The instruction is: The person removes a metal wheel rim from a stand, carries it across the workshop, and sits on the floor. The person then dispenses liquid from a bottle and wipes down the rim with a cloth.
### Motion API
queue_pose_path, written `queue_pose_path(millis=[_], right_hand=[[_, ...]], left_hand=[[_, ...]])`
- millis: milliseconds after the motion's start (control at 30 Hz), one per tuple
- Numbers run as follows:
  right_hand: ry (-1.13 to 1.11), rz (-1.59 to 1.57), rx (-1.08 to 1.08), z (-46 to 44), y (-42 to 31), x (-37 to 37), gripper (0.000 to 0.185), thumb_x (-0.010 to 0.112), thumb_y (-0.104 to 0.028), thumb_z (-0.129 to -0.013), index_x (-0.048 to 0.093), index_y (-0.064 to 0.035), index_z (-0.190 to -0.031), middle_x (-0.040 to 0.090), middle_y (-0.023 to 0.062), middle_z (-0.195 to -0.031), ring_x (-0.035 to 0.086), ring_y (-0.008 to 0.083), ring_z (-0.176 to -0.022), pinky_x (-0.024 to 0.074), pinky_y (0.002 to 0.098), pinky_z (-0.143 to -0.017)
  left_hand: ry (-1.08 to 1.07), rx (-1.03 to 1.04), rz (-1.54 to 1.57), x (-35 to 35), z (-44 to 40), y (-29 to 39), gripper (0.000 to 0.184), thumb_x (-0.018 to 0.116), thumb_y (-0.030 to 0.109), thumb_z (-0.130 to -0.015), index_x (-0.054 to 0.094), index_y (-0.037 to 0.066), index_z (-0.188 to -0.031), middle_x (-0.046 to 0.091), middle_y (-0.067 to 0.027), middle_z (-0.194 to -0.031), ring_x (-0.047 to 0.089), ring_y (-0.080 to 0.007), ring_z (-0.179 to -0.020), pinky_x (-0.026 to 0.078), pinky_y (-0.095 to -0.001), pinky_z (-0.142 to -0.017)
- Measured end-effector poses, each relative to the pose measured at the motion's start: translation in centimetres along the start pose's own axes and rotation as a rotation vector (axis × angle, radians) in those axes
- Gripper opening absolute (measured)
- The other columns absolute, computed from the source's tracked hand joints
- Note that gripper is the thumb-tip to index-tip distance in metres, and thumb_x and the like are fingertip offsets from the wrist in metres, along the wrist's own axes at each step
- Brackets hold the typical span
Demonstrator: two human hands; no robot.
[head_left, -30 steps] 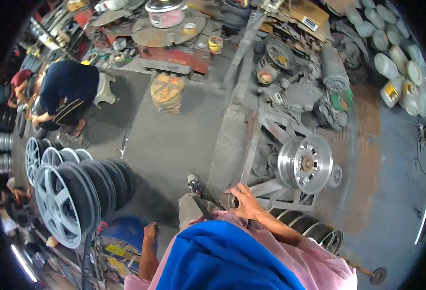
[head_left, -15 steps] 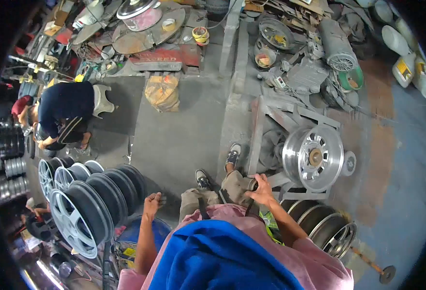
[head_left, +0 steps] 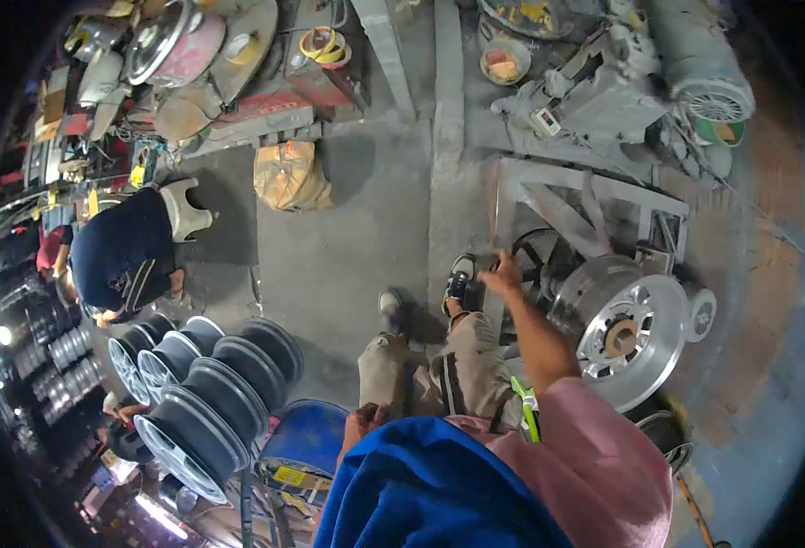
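Right fingers (head_left: 491, 278), nearby wheel (head_left: 662, 345) shiny, silver

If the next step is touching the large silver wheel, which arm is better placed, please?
Probably the right: the right grip is stretched forward by the metal frame, nearer the silver wheel. The left grip is farther away, near the left leg.

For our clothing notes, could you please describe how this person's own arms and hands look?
A loose pink sleeve leaves the right forearm bare; any left sleeve is out of sight. The left hand and right hand wear no gloves.
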State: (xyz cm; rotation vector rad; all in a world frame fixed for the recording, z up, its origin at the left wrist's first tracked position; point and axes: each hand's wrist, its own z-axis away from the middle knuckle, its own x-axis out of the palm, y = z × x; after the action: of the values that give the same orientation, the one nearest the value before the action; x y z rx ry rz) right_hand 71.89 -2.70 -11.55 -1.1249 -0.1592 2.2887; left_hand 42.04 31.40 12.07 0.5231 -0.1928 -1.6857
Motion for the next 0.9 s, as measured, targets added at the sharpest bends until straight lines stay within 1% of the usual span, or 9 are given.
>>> queue_pose_path(millis=[300,367,467,567,633,700,767,833,900], right_hand=[[0.12,0.142,0.165,-17.8,0.2,-1.6,0.095,0.086,-0.038,-0.073,0.039,-0.0191,-0.152,0.032,0.0263,-0.157,0.046,0.0498,-0.136,0.0433,0.0559,-0.111],[0.144,0.097,0.214,-20.1,0.4,-0.8,0.091,0.081,-0.054,-0.078,0.04,-0.0189,-0.151,0.042,0.021,-0.153,0.034,0.0459,-0.144,0.0346,0.0589,-0.116],[0.203,0.194,0.239,-21.1,0.1,0.4,0.094,0.078,-0.059,-0.079,0.037,-0.0176,-0.153,0.036,0.021,-0.155,0.036,0.0458,-0.142,0.0346,0.0566,-0.116],[0.277,0.197,0.347,-19.1,-1.4,0.7,0.095,0.076,-0.06,-0.08,0.034,-0.0166,-0.153,0.04,0.0228,-0.148,0.038,0.0444,-0.14,0.038,0.0541,-0.113],[0.454,0.225,0.162,-16.8,-0.8,0.6,0.088,0.08,-0.054,-0.078,0.045,-0.0119,-0.147,0.039,0.0248,-0.148,0.038,0.0466,-0.138,0.0337,0.0553,-0.115],[0.357,0.044,0.133,-10.0,-6.2,-5.9,0.08,0.082,-0.047,-0.079,0.051,-0.0089,-0.142,0.041,0.0265,-0.143,0.044,0.0477,-0.132,0.039,0.0543,-0.111],[0.616,-0.059,-0.165,-4.0,-7.7,-8.3,0.07,0.082,-0.037,-0.081,0.054,-0.0077,-0.138,0.045,0.0284,-0.135,0.049,0.0467,-0.125,0.0445,0.0532,-0.105],[0.767,-0.094,-0.261,3.8,-11.0,-13.8,0.06,0.079,-0.029,-0.084,0.057,-0.0056,-0.134,0.049,0.0284,-0.125,0.052,0.046,-0.119,0.0466,0.0528,-0.099],[0.707,-0.197,-0.241,12.1,-12.1,-20.4,0.053,0.077,-0.024,-0.086,0.058,-0.0041,-0.132,0.054,0.0274,-0.122,0.054,0.0452,-0.117,0.0465,0.0514,-0.098]], left_hand=[[0.025,-0.249,0.103,-4.4,-2.2,-1.8,0.038,0.064,0.036,-0.101,0.076,0.0,-0.098,0.07,-0.0056,-0.078,0.064,-0.0134,-0.071,0.051,-0.0314,-0.063],[0.029,-0.289,0.089,-5.7,-2.3,-2.1,0.038,0.064,0.036,-0.101,0.076,0.0,-0.098,0.07,-0.0059,-0.079,0.065,-0.0135,-0.072,0.051,-0.0315,-0.064],[0.022,-0.319,0.058,-7.4,-2.4,-1.7,0.038,0.064,0.036,-0.101,0.076,0.0,-0.099,0.07,-0.0063,-0.08,0.065,-0.0138,-0.072,0.052,-0.0316,-0.064],[-0.003,-0.295,0.029,-8.6,-3.3,-1.1,0.038,0.063,0.036,-0.101,0.076,0.0,-0.099,0.071,-0.0068,-0.081,0.065,-0.014,-0.073,0.052,-0.0317,-0.065],[-0.03,-0.251,0.006,-9.2,-4.5,-0.3,0.038,0.063,0.036,-0.101,0.076,0.0,-0.1,0.071,-0.0071,-0.082,0.065,-0.0142,-0.073,0.052,-0.0317,-0.065],[-0.065,-0.199,-0.014,-9.6,-6.0,0.4,0.038,0.063,0.036,-0.102,0.075,0.0,-0.1,0.071,-0.0074,-0.082,0.066,-0.0143,-0.074,0.052,-0.0318,-0.066],[-0.094,-0.15,-0.033,-10.0,-7.6,1.7,0.038,0.063,0.036,-0.102,0.075,0.0,-0.1,0.071,-0.0076,-0.083,0.066,-0.0145,-0.074,0.053,-0.0319,-0.066],[-0.11,-0.1,-0.043,-10.3,-8.8,3.1,0.038,0.063,0.036,-0.102,0.075,0.0,-0.101,0.071,-0.0079,-0.084,0.066,-0.0147,-0.074,0.053,-0.032,-0.066],[-0.125,-0.051,-0.05,-10.1,-9.6,4.5,0.038,0.062,0.036,-0.102,0.075,0.0,-0.101,0.072,-0.0082,-0.084,0.066,-0.0148,-0.075,0.053,-0.032,-0.067]])
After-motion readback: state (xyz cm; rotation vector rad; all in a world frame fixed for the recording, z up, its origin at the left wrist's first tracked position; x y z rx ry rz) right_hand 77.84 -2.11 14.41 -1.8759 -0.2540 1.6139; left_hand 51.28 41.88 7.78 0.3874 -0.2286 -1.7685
